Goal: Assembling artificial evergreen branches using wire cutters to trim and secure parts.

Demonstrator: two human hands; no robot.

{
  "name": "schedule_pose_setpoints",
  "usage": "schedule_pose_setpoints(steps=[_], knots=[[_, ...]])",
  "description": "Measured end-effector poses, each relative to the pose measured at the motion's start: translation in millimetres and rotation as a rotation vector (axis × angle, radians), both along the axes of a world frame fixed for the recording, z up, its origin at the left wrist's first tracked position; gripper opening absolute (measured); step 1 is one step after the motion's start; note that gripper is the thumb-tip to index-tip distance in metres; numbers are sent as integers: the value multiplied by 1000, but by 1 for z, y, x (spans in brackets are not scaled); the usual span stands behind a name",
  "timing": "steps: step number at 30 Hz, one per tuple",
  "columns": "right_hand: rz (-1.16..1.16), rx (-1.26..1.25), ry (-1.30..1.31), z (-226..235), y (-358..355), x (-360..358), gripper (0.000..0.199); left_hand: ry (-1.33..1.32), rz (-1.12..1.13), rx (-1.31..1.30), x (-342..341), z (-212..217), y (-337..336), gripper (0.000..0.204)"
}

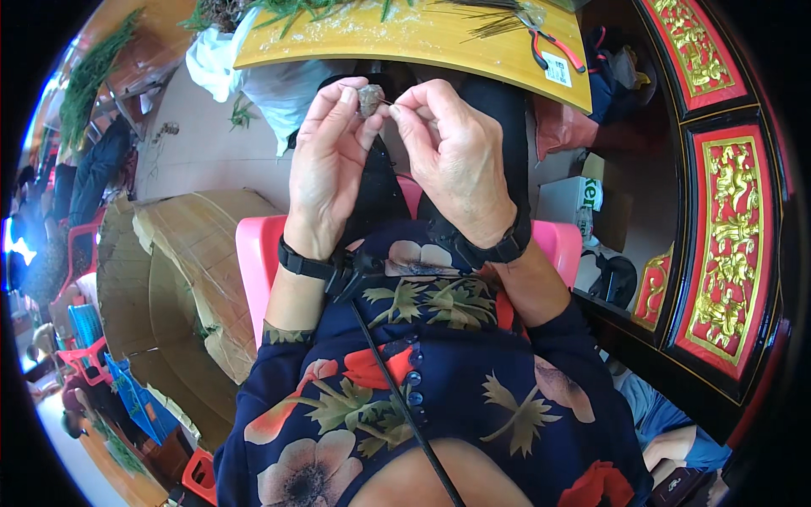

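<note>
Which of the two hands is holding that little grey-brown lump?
The left hand: it grips the small grey-brown lump, while the right hand instead pinches what looks like a thin dark wire beside it.

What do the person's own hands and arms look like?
The left hand and right hand are ungloved, each with a black wristband. The dark blue sleeves stop well short of the wrists; the left one shows olive-green print.

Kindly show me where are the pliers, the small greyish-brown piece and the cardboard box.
Pliers (563, 48): head view, on one handle.
Small greyish-brown piece (370, 100): head view, on its middle.
Cardboard box (207, 253): head view, on its right-side panel.
</note>
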State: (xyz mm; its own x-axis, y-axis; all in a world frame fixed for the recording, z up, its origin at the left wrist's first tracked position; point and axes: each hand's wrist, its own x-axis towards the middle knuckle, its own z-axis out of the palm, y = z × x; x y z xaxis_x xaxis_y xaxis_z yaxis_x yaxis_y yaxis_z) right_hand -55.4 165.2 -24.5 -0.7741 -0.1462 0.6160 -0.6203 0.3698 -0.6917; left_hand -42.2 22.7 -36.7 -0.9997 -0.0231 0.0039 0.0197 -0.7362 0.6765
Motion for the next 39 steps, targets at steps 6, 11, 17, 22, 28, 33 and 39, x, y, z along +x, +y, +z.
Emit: schedule_pose_setpoints(steps=[6,11,17,22,28,33,39], knots=[[-17,-21,39,2,0,2,7,18,-59,-15,1,2,1,15],[10,-14,-16,4,-2,5,7,42,-16,7,0,-2,-2,15],[19,-20,33,3,-4,6,7,-3,-128,249,-1,-6,-8,14],[15,5,52,4,-3,7,6,-62,-221,323,-1,-7,-8,15],[-13,78,19,2,-4,11,5,-109,-159,295,0,-13,-9,17],[-18,77,2,1,-3,10,5,-157,-240,384,-4,-17,-12,18],[-10,68,3,-1,-4,9,5,-253,-160,371,-2,-13,-10,17]])
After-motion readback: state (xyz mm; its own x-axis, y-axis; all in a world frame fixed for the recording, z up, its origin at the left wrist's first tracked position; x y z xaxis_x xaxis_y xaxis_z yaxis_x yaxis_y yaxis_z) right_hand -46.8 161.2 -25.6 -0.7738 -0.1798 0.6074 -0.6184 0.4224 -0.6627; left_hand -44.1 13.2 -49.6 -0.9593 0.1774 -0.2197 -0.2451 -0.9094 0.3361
